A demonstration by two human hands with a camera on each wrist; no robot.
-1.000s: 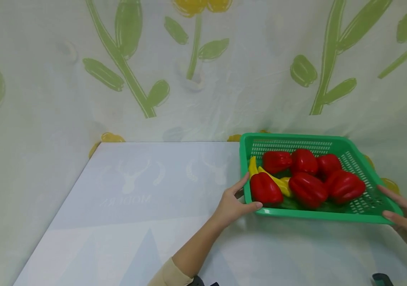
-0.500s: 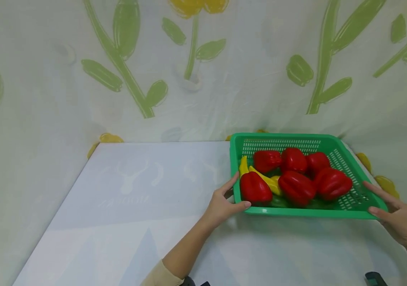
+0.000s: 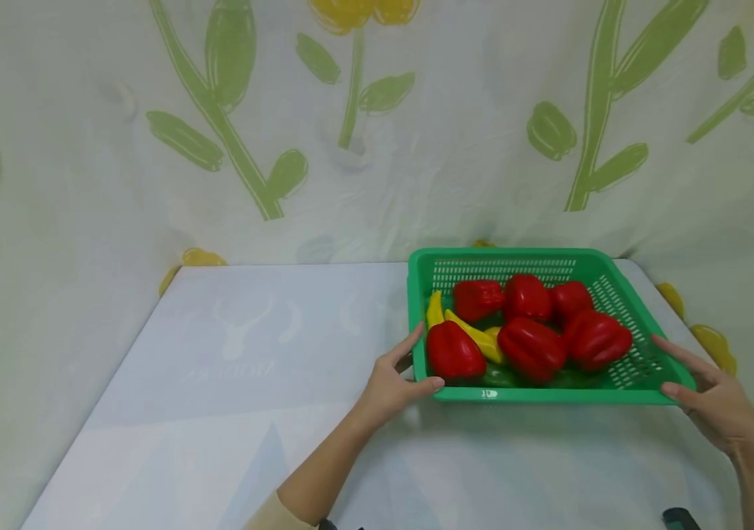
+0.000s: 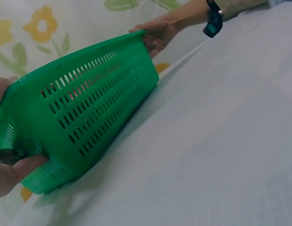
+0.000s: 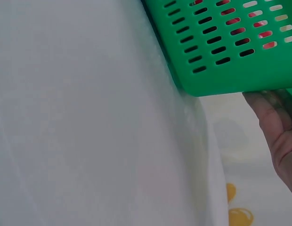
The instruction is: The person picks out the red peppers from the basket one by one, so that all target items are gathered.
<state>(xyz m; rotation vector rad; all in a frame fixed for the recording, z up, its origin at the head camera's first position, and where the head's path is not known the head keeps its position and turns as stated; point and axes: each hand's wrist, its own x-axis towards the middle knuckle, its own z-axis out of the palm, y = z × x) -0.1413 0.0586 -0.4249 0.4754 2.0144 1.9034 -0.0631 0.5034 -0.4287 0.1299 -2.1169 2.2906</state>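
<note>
A green plastic basket (image 3: 549, 396) with slotted walls lies between both hands at the far right part of the table. Several glossy red bell peppers (image 3: 531, 350) fill it, with long yellow pieces (image 3: 474, 337) shaped like bananas at the left and green ones (image 3: 500, 376) partly hidden underneath. My left hand (image 3: 386, 386) grips the left end, thumb over the front corner of the rim and fingers against the side wall. At the opposite end my right hand (image 3: 715, 401) holds the rim, its thumb at the front corner. In the left wrist view the basket's base (image 4: 108, 146) is right at the tabletop.
The white table (image 3: 231, 412) carries a faint printed pattern and ends at a back edge close to a flower-print curtain (image 3: 456, 132). A dark wrist device (image 3: 678, 518) shows at the lower right.
Both hands have moved the loaded basket to the left along the back of the table. More of the table's right back corner now shows behind it. The grip looks the same.
</note>
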